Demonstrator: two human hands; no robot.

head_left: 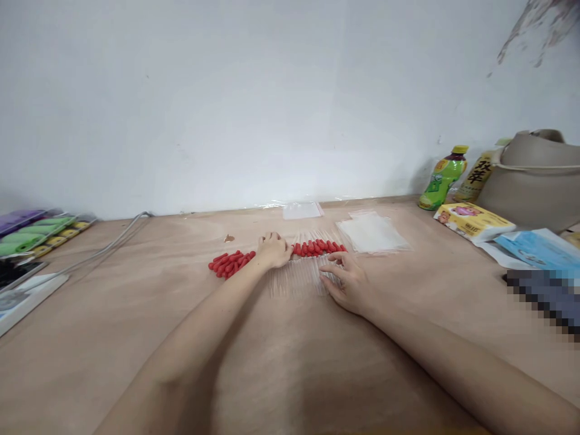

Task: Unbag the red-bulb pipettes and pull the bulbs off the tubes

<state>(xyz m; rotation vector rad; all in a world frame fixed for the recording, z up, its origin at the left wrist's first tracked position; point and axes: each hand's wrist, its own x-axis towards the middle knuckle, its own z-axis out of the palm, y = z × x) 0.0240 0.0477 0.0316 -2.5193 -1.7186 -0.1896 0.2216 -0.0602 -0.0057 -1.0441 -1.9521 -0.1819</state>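
Observation:
A row of red pieces (317, 248) lies side by side at the middle of the table, with thin clear sticks (296, 279) spread in front of it and more behind. My left hand (274, 249) rests at the row's left end, fingers bent; whether it grips anything is hidden. At the right end of the row and sticks is my right hand (347, 281), its thumb and fingers apart, with nothing visibly held. A loose pile of red pieces (231, 263) sits left of my left hand.
Clear plastic bags (374, 232) lie right of the row, another bag (301, 210) near the wall. Farther right are a green bottle (443, 179), a yellow pack (473, 220), a beige bag (534, 175) and a dark blurred object (546, 296). Green packets (27, 238) and a cable (113, 241) are left.

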